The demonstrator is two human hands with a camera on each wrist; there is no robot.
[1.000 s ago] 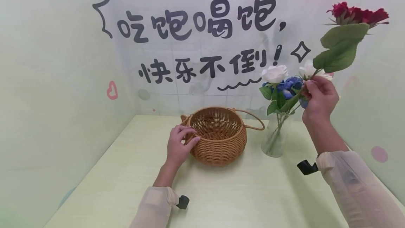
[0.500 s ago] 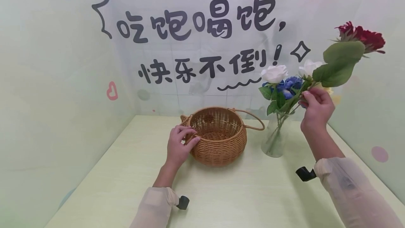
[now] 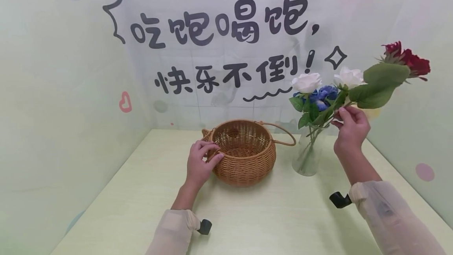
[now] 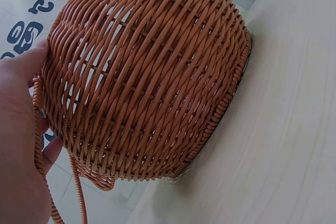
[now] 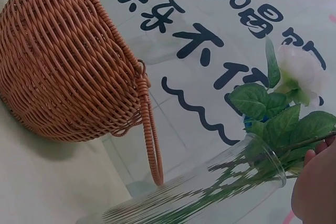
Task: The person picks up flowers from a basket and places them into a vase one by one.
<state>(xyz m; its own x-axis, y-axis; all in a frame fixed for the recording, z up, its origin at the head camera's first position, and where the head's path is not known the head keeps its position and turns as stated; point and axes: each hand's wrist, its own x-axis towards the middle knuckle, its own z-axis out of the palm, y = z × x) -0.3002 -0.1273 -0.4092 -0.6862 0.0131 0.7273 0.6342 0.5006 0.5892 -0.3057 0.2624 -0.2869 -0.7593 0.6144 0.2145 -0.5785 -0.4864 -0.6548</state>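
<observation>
My left hand grips the near-left rim of a round brown wicker basket, thumb outside the rim and fingers at the handle. In the left wrist view the woven side fills the middle. At the right my right hand pinches the stem of a red flower with broad green leaves. That stem slants into the mouth of a clear glass vase. White roses and blue flowers stand in the vase. The right wrist view shows the held stem entering over the vase rim.
A thin wicker handle sticks out from the basket toward the vase. Everything stands on a pale table. Behind it is a wall with black lettering, and side walls close in left and right.
My right hand has come down and slightly left, lowering the red flower, its stem now in the vase mouth. The left hand and basket have stayed still.
</observation>
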